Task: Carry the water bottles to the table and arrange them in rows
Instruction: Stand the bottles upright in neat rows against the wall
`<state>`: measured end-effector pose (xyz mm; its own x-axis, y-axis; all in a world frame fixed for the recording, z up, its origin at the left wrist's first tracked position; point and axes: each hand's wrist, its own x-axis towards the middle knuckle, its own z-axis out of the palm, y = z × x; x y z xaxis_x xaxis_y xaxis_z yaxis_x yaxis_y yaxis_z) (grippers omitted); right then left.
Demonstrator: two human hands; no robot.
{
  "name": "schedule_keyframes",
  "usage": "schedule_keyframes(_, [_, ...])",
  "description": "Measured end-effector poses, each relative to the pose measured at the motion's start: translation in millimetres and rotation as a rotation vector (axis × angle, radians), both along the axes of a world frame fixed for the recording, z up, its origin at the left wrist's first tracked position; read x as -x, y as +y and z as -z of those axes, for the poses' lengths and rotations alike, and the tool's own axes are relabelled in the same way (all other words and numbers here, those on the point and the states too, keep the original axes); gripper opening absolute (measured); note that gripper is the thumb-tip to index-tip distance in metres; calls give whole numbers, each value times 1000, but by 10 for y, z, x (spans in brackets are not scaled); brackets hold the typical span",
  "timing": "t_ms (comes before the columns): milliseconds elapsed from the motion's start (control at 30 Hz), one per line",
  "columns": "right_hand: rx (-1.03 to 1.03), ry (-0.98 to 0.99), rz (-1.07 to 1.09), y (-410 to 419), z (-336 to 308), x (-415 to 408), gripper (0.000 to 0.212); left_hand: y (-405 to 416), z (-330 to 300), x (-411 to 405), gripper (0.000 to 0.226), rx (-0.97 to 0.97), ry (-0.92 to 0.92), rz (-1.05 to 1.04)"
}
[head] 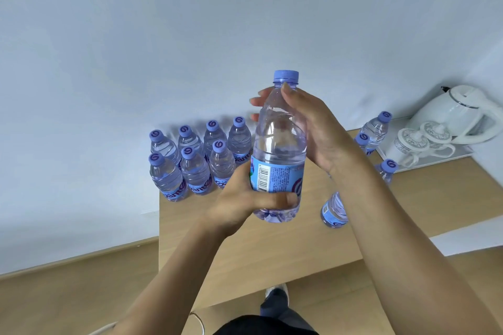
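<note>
I hold one clear water bottle (280, 144) with a purple cap upright above the wooden table (272, 247). My left hand (245, 198) grips its lower part at the blue label, and my right hand (313, 128) wraps its shoulder just below the cap. Several bottles (196, 160) stand in two rows at the table's far left corner against the wall. More bottles (377, 130) stand to the right, partly hidden by my right forearm. One bottle (334, 211) nearer to me shows only its lower half beside that forearm.
A white electric kettle (460, 114) and two patterned cups (419, 141) rest on a white tray (424, 163) at the table's far right. A pale wall rises behind the table. Wooden floor and my shoe (276, 294) show below the table's near edge.
</note>
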<state>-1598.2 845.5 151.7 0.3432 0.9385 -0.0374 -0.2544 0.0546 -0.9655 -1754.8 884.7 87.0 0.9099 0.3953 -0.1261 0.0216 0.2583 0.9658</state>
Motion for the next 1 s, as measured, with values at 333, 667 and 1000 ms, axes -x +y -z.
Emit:
schedule_keyframes(333, [3,-106,273,62,44,172,19,-27,36,-49,34,-23,46,22])
schedule_keyframes(667, [111,-322,420,145,40,245,43,-18,94,-60,54,-119,77,-163])
schedule_keyframes(1000, [52,-91,112,144,-44,109,25,79,-12,5,40,-13,-38,91])
